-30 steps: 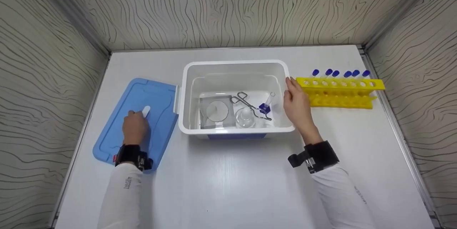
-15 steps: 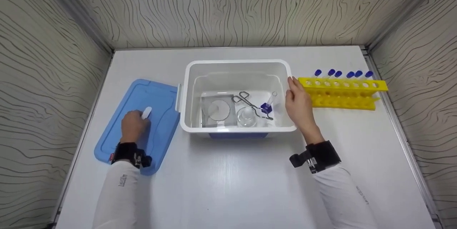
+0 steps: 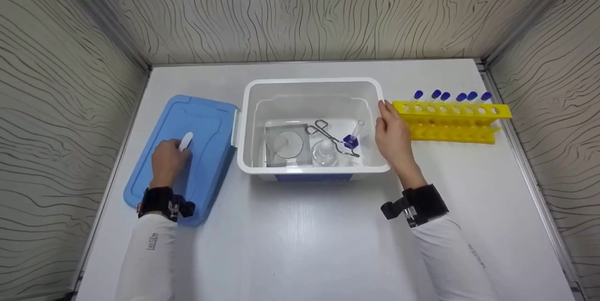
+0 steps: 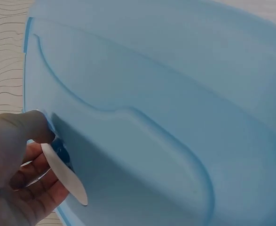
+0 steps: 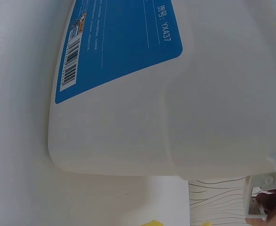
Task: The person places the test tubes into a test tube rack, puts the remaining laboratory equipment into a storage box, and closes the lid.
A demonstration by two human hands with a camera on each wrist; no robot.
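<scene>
In the head view my left hand [image 3: 168,162] grips the white handle [image 3: 186,141] of a blue plastic lid [image 3: 206,123]. Left of the bin, the lid tilts, its right side edge showing. The left wrist view has my fingers curled around the handle [image 4: 67,176], above the lid's face. My right hand [image 3: 394,137] holds the right side of a white plastic bin [image 3: 314,81]. Its fingers lie partly hidden by the bin's white latch [image 5: 248,197] in the right wrist view. Inside the bin are crucible tongs [image 3: 328,134], a glass flask [image 3: 324,155], wire gauze [image 3: 286,144] and a purple-based cylinder [image 3: 350,140].
Right behind my right hand stands a yellow test tube rack [image 3: 452,111], with several blue-capped tubes [image 3: 461,97] at its back. Patterned walls [image 3: 304,15] close in the white table [image 3: 300,235] at the back and sides.
My left hand and the lid have shifted; the lid's far end has moved away and toward the bin, its right edge now close to the bin's left latch. My right hand stays put.
</scene>
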